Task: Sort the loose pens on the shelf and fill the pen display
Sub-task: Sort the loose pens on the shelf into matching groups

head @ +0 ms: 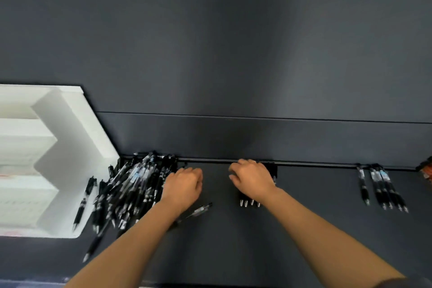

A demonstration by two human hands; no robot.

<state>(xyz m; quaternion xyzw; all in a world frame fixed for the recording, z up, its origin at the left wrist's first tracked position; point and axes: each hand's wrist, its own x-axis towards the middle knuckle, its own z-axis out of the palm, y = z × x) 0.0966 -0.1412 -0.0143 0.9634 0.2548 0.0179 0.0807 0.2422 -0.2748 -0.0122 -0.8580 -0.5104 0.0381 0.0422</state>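
A heap of loose black pens (131, 184) lies on the dark shelf (315, 229) at the left. My left hand (184, 186) sits at the heap's right edge, knuckles up and fingers curled under; what they hold is hidden. One pen (198, 210) lies beside that wrist. My right hand (253, 179) lies over a small row of pens (250, 203) with fingers curled over their far ends; only the tips and a black end show. A white stepped pen display (70, 128) stands at the far left.
Several more black pens (383, 187) lie side by side at the right, against the rail (327, 163) along the back wall. An orange object (426, 170) shows at the right edge. One pen (83, 203) rests on the white display's edge.
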